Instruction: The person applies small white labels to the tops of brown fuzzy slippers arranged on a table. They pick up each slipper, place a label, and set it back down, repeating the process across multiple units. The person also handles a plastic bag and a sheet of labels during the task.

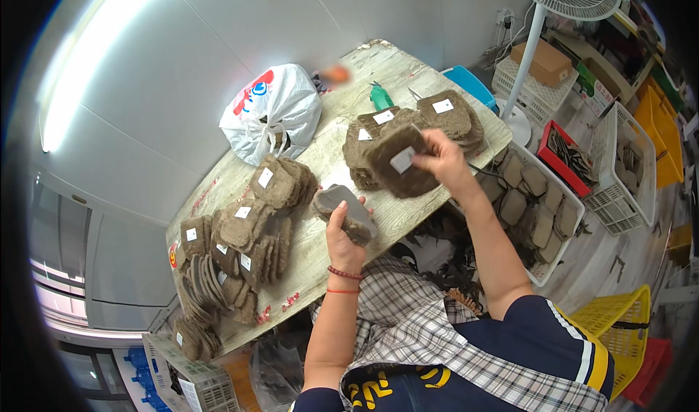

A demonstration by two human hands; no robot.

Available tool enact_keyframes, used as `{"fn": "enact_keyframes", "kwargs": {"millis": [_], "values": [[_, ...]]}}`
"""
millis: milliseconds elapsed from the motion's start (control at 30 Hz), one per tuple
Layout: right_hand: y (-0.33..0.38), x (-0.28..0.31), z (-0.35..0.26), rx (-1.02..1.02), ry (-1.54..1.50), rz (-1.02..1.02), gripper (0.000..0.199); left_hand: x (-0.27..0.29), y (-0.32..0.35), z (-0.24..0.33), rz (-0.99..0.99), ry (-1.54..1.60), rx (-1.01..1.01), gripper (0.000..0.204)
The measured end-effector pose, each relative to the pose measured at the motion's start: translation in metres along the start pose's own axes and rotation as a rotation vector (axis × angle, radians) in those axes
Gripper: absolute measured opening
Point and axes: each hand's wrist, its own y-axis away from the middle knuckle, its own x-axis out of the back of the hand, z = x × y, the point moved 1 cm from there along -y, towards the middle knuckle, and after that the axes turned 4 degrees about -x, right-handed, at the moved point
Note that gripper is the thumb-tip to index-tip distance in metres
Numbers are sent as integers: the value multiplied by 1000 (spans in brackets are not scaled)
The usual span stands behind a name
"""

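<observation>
Between the thumb and fingers of my left hand (346,246) is a grey-faced pad (348,202) with a brown, fuzzy edge, held above the front of the table. My right hand (444,163) pinches the edge of a brown fibrous pad (393,179), roughly square, with a white label on its face. That pad is tilted and slightly blurred, in front of a group of stacked labelled pads (448,117). To the left of my left hand, more brown pads (247,226) lie in piles, several with white labels.
A tied white plastic bag (273,110) and a green-handled tool (380,97) are on the worn wooden table (331,146). Right of it stand a white crate of pads (542,215), a red box (564,157) and a fan (539,48). A yellow basket (615,324) is at lower right.
</observation>
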Motion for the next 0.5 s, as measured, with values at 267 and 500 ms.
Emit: {"fn": "enact_keyframes", "kwargs": {"millis": [267, 500], "values": [[-57, 29, 12, -318, 441, -148, 40, 2, 1, 0, -8, 1, 32, 43], [-25, 28, -28, -232, -315, -69, 26, 17, -1, 7, 12, -2, -4, 42]]}}
